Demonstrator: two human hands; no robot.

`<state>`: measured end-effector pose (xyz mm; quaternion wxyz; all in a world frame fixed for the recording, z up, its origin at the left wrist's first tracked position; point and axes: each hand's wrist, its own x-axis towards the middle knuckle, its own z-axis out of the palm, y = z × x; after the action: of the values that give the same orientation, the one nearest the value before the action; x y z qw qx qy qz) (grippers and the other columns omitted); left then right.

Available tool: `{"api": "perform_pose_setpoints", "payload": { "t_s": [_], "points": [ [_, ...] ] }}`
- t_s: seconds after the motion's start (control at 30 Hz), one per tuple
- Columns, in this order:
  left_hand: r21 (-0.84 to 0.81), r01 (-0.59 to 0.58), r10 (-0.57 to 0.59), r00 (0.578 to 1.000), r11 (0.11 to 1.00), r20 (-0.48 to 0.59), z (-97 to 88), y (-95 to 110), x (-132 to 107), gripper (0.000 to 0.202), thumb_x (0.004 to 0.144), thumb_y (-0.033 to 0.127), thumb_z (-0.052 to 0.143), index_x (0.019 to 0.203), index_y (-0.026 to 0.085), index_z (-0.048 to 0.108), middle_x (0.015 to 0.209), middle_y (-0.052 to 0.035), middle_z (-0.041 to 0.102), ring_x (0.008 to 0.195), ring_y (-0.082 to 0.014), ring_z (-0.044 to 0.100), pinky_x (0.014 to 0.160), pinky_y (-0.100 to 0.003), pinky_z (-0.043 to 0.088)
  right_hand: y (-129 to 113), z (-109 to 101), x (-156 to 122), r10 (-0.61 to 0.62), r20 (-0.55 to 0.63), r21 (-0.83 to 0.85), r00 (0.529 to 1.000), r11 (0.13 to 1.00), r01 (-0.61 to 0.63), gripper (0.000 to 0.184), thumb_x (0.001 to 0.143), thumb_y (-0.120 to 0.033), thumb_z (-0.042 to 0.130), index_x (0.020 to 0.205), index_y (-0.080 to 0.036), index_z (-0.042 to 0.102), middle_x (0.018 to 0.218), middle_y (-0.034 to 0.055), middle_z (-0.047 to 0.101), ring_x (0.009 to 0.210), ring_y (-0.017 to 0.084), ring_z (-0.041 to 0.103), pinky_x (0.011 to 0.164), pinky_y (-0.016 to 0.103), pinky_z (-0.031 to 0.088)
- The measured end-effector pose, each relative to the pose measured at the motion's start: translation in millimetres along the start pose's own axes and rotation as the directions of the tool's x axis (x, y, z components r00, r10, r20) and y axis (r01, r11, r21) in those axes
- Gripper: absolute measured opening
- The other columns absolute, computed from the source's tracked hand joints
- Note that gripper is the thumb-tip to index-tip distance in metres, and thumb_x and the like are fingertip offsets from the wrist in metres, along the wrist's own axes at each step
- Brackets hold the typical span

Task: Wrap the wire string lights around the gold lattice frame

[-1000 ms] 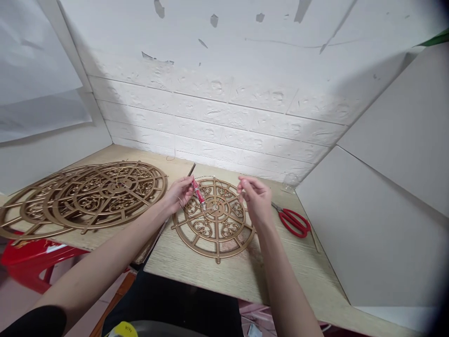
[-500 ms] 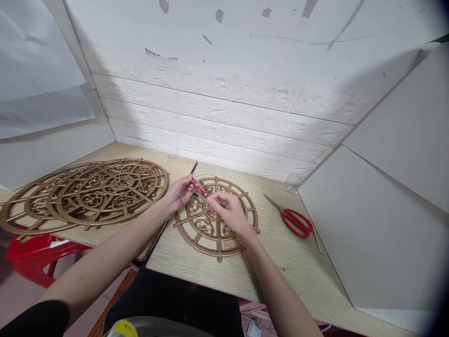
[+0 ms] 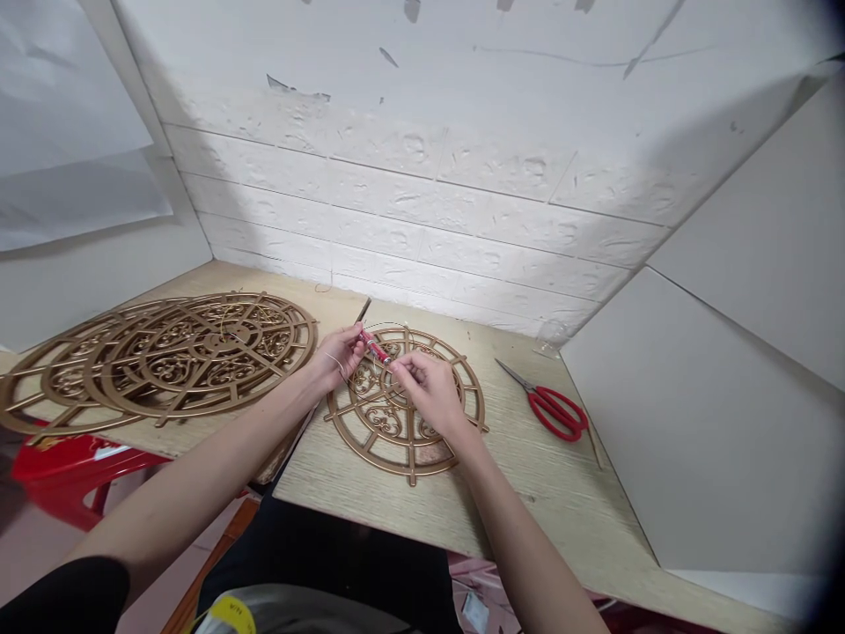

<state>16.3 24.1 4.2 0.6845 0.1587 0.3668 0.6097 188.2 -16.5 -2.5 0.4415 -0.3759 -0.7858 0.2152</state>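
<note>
Both hands meet above the small gold fretwork disc point(image 3: 404, 451) on the tabletop point(image 3: 528, 497). We find the left hand point(image 3: 335, 359) pinching a red tool point(image 3: 374, 347). Its long axis slants from far-left to near-right, with the tip toward the right hand point(image 3: 428, 394). The right fingertips point(image 3: 398, 368) are pressed together just beside that tip; what they grip, we cannot tell. Red scissors point(image 3: 553, 409) lie well apart, rightward.

Person, head-worn view: two bare arms, black clothing.

Left hand point(image 3: 334, 361) and right hand point(image 3: 426, 392): bare, ungloved. Left forearm point(image 3: 198, 484) and right forearm point(image 3: 521, 537): uncovered from the wrist to the frame's edge. Left upper arm: short black sleeve point(image 3: 66, 594), plain, hem showing at the lower left corner. Torso and lap: black garment point(image 3: 343, 563), plain, visible between the arms. Bottom edge, against the body: grey rounded item with a yellow label point(image 3: 231, 609); its kind cannot be told.
</note>
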Motion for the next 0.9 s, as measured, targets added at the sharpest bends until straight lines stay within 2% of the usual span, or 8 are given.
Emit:
{"api": "perform_pose_setpoints", "payload": {
  "t_s": [0.2, 0.4, 0.6, 0.9],
  "points": [
    [0.032, -0.035, 0.035, 0.999, 0.999, 0.018, -1.0, -0.9, -0.3, 0.029, 0.093, 0.006, 0.046, 0.066, 0.006, 0.057, 0.058, -0.0046, 0.061, 0.038, -0.0007, 0.050, 0.038, -0.006, 0.041, -0.7, -0.6, -1.6, -0.036, -0.006, -0.116, 0.999, 0.993, 0.035, 0.020, 0.092, -0.024, 0.052, 0.076, -0.018, 0.062, 0.063, -0.0016, 0.058, 0.058, 0.013, 0.050, 0.059, 0.024, 0.036],
    [0.062, -0.063, 0.062, 0.998, 0.996, 0.021, -2.9, -3.6, 2.1, 0.027, 0.092, 0.005, 0.048, 0.066, 0.006, 0.058, 0.059, -0.0049, 0.062, 0.038, -0.0012, 0.050, 0.038, -0.007, 0.042, 1.1, -1.0, -3.7, -0.051, 0.039, -0.243, 0.998, 0.968, 0.059, 0.018, 0.094, -0.023, 0.051, 0.083, -0.018, 0.064, 0.076, 0.0023, 0.066, 0.065, 0.014, 0.056, 0.063, 0.024, 0.038],
    [0.072, -0.124, 0.124, 0.992, 0.990, -0.003, -2.8, -6.9, 2.7, 0.026, 0.090, 0.002, 0.051, 0.065, 0.007, 0.058, 0.057, -0.0047, 0.062, 0.040, -0.0023, 0.052, 0.042, -0.007, 0.045, 1.0, 0.6, -4.1, 0.028, 0.086, -0.471, 0.996, 0.882, 0.016, 0.025, 0.099, -0.028, 0.044, 0.093, -0.019, 0.066, 0.083, 0.0042, 0.071, 0.070, 0.017, 0.062, 0.063, 0.027, 0.036],
    [0.123, -0.185, 0.185, 0.983, 0.975, 0.013, -7.5, -10.6, 5.6, 0.028, 0.087, 0.004, 0.055, 0.059, 0.009, 0.054, 0.054, -0.0039, 0.062, 0.038, -0.0031, 0.051, 0.041, -0.009, 0.044, 1.4, 0.0, -0.2, 0.130, 0.167, -0.536, 0.977, 0.844, -0.021, 0.028, 0.101, -0.028, 0.040, 0.104, -0.019, 0.067, 0.093, 0.0065, 0.074, 0.083, 0.021, 0.068, 0.068, 0.027, 0.039]
  ]
}}
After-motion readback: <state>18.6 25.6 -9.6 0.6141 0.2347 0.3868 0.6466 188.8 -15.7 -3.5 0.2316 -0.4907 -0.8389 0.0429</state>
